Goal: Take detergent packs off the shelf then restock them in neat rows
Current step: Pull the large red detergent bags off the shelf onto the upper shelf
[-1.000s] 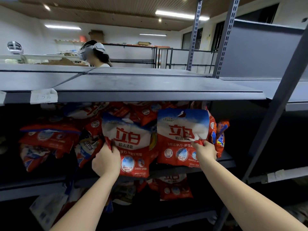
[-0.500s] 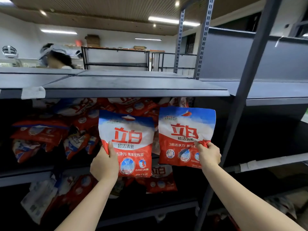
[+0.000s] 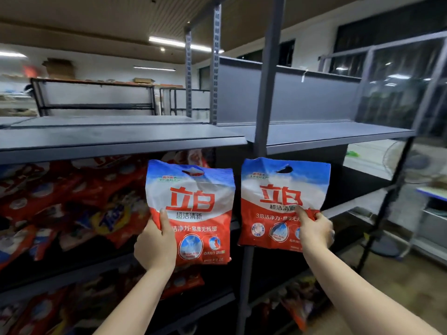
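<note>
We've got two red-white-blue soft plastic detergent packs upright, off the shelf, in front of the grey metal shelving [image 3: 121, 139]. Left hand [image 3: 154, 245] grips the left pack [image 3: 193, 209] by its lower edge, thumb across the front; right hand [image 3: 314, 230] pinches the right pack [image 3: 278, 201] at its side. Prob. heavy-ish, floppy, slick film; support from below, or use the handle cutouts up top.
</note>
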`<state>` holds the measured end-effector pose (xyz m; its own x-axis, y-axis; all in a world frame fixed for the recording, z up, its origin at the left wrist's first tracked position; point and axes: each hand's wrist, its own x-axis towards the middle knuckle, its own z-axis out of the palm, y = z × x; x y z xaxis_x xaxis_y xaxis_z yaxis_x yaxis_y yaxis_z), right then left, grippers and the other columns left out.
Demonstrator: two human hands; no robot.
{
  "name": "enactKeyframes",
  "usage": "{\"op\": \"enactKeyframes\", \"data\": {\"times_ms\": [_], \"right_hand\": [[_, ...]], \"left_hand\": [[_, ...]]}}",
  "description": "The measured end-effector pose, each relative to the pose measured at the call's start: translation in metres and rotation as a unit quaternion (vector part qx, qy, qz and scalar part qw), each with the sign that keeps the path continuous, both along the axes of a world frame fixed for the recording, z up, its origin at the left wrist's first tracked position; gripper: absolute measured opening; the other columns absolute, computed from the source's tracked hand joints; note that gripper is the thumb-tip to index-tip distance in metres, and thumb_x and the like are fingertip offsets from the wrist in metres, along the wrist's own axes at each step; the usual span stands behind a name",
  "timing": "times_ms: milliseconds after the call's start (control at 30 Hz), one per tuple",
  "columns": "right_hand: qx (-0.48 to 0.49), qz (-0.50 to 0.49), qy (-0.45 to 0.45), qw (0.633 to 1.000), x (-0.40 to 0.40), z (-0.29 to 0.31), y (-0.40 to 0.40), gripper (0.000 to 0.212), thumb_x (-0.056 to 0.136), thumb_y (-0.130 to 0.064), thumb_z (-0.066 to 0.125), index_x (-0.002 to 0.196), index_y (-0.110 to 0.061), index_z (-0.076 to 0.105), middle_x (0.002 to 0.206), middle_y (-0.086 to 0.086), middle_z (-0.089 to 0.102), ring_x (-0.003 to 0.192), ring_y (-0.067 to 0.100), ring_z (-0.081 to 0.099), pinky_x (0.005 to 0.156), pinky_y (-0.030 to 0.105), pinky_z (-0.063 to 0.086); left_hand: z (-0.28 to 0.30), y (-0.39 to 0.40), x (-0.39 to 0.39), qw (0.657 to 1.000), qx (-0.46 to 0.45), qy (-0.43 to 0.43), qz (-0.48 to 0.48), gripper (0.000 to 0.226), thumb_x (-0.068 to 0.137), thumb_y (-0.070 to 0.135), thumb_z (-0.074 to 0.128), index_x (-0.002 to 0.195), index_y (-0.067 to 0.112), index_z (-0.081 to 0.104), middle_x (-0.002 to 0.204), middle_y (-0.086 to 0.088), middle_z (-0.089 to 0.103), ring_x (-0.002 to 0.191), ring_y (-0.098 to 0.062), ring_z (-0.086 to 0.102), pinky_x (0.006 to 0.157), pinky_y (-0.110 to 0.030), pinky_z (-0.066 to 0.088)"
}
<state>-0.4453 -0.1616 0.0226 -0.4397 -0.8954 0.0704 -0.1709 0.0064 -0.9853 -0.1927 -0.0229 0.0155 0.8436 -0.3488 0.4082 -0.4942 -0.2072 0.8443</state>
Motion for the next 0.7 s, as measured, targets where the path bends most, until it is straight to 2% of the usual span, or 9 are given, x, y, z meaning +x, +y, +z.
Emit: {"op": "enactKeyframes", "data": {"times_ms": [67, 133, 200, 333, 400, 467, 567, 700], "right_hand": [[0.000, -0.019, -0.005, 1.000, -0.025, 0.000, -0.004, 0.037, 0.080, -0.057, 0.065, 0.088, -0.021, 0.062, 0.078, 0.001, 0.067, 0.063, 0.019, 0.064, 0.069, 0.031, 0.053], [0.001, -0.040, -0.015, 0.999, -0.046, 0.001, -0.007, 0.040, 0.079, -0.059, 0.065, 0.088, -0.020, 0.064, 0.079, 0.003, 0.069, 0.067, 0.024, 0.067, 0.073, 0.038, 0.057], [-0.002, -0.065, -0.021, 0.998, -0.067, 0.004, -0.011, 0.039, 0.079, -0.056, 0.067, 0.087, -0.018, 0.064, 0.080, 0.005, 0.068, 0.070, 0.028, 0.067, 0.074, 0.038, 0.056], [-0.024, -0.095, -0.032, 0.995, -0.098, 0.013, -0.026, 0.031, 0.081, -0.049, 0.069, 0.086, -0.019, 0.062, 0.080, 0.006, 0.067, 0.067, 0.026, 0.065, 0.069, 0.035, 0.054], [-0.038, -0.118, -0.025, 0.992, -0.111, 0.015, -0.039, 0.033, 0.079, -0.052, 0.069, 0.086, -0.020, 0.062, 0.081, 0.007, 0.068, 0.070, 0.029, 0.067, 0.073, 0.041, 0.057], [-0.039, -0.147, -0.016, 0.988, -0.122, 0.021, -0.052, 0.035, 0.079, -0.053, 0.068, 0.086, -0.018, 0.064, 0.081, 0.008, 0.068, 0.074, 0.030, 0.067, 0.076, 0.043, 0.056], [-0.042, -0.178, -0.019, 0.983, -0.140, 0.026, -0.073, 0.033, 0.080, -0.050, 0.068, 0.081, -0.018, 0.061, 0.081, 0.008, 0.066, 0.073, 0.029, 0.065, 0.074, 0.038, 0.053], [-0.047, -0.230, -0.027, 0.972, -0.168, 0.031, -0.108, 0.035, 0.076, -0.056, 0.068, 0.071, -0.023, 0.056, 0.087, 0.011, 0.070, 0.078, 0.034, 0.067, 0.080, 0.049, 0.055]], "left_hand": [[0.007, -0.012, -0.018, 0.999, -0.021, 0.010, -0.032, 0.047, 0.098, 0.044, 0.034, 0.070, 0.010, 0.051, 0.061, 0.004, 0.053, 0.059, -0.021, 0.054, 0.058, -0.028, 0.037], [0.014, -0.027, -0.034, 0.998, -0.038, 0.021, -0.056, 0.050, 0.097, 0.046, 0.034, 0.065, 0.011, 0.050, 0.060, 0.002, 0.056, 0.062, -0.026, 0.058, 0.060, -0.031, 0.042], [0.023, -0.044, -0.050, 0.995, -0.057, 0.027, -0.077, 0.054, 0.097, 0.047, 0.035, 0.065, 0.007, 0.051, 0.062, -0.003, 0.059, 0.063, -0.028, 0.060, 0.061, -0.033, 0.044], [0.048, -0.076, -0.085, 0.990, -0.090, 0.030, -0.106, 0.054, 0.098, 0.042, 0.038, 0.080, -0.003, 0.060, 0.083, -0.020, 0.067, 0.076, -0.037, 0.061, 0.064, -0.032, 0.036], [0.057, -0.092, -0.100, 0.988, -0.093, 0.039, -0.113, 0.052, 0.098, 0.041, 0.039, 0.080, -0.005, 0.059, 0.091, -0.025, 0.067, 0.085, -0.041, 0.060, 0.065, -0.033, 0.032], [0.065, -0.109, -0.114, 0.986, -0.098, 0.042, -0.125, 0.051, 0.099, 0.039, 0.039, 0.081, -0.004, 0.059, 0.093, -0.025, 0.066, 0.087, -0.041, 0.060, 0.065, -0.032, 0.030], [0.071, -0.138, -0.130, 0.983, -0.110, 0.033, -0.141, 0.050, 0.099, 0.039, 0.038, 0.089, -0.003, 0.062, 0.096, -0.021, 0.067, 0.088, -0.038, 0.060, 0.066, -0.030, 0.029], [0.080, -0.182, -0.147, 0.976, -0.133, 0.039, -0.165, 0.048, 0.099, 0.042, 0.036, 0.092, 0.003, 0.065, 0.090, -0.014, 0.069, 0.075, -0.030, 0.059, 0.065, -0.029, 0.033]]}}
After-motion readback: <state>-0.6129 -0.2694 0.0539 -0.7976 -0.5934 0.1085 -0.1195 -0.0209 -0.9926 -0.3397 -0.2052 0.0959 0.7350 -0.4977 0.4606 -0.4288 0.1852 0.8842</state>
